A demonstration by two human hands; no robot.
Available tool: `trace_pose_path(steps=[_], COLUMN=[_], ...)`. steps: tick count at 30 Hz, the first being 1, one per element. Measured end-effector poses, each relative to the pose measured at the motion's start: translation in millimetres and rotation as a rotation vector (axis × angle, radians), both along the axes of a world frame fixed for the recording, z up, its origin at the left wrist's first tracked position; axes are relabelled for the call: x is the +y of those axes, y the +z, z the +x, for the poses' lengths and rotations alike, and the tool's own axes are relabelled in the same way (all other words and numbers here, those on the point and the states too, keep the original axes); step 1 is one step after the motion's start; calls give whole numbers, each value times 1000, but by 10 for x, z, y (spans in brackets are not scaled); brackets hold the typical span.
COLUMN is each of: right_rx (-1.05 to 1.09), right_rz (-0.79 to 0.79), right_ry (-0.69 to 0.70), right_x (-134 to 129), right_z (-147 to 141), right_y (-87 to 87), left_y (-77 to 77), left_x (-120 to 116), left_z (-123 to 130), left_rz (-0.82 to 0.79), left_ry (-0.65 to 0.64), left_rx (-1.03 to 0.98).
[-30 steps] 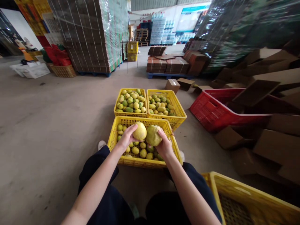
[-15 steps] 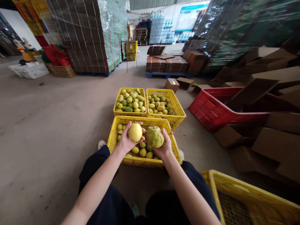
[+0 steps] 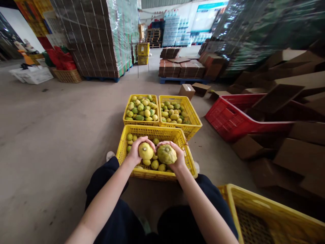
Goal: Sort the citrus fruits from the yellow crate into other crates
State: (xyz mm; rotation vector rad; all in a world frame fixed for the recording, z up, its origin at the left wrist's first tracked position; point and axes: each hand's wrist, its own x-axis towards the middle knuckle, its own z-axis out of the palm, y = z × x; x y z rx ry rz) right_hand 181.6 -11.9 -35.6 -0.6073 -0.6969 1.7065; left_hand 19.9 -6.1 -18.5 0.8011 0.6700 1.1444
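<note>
My left hand (image 3: 135, 151) is wrapped round a smooth, round yellow fruit (image 3: 145, 151), its stem spot facing me. In my right hand (image 3: 180, 157) sits a lumpy green-yellow fruit (image 3: 167, 154), its stem end also turned my way. I cannot tell the kind of fruit. Both hands hold the fruits side by side, fingers curled over the far sides, above a yellow plastic crate (image 3: 122, 149). Inside that crate lie several similar fruits (image 3: 154, 165), partly hidden by my hands and the two held fruits.
Beyond it stand a left yellow crate (image 3: 124, 112) and a right yellow crate (image 3: 194, 117), both with fruit. Another yellow crate (image 3: 274, 210) is close at lower right. A red crate (image 3: 225, 118) and cardboard boxes (image 3: 302, 152) crowd the right side. Flattened cartons lie on a blue pallet (image 3: 182, 81).
Both fruits have been turned so their stem ends face me, and my fingers have moved up over their far sides. The yellow fruit is slightly lower. The crates have not moved.
</note>
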Motion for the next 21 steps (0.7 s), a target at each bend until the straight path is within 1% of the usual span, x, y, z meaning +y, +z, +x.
trace_pose_path(steps=[3,6,12,18,21], right_rx=[-30,-20,6,-14,20], right_rz=[24,7,-64,-13,-98], right_ry=[-14,-5,-42,-29,-30], right_x=[-9,-14,-15,-17,1], right_z=[-12,-21,-39,-38,-38], right_y=[4,17,41,36,36], left_y=[5,32,82,121,126], left_x=[-2,0,18,14,23], left_z=[-7,-9,-18,-17,-15], left_rz=[16,12,-137,-155,-215], left_ry=[-1,8,1,-21,-6], left_rx=[16,23,11,45,7])
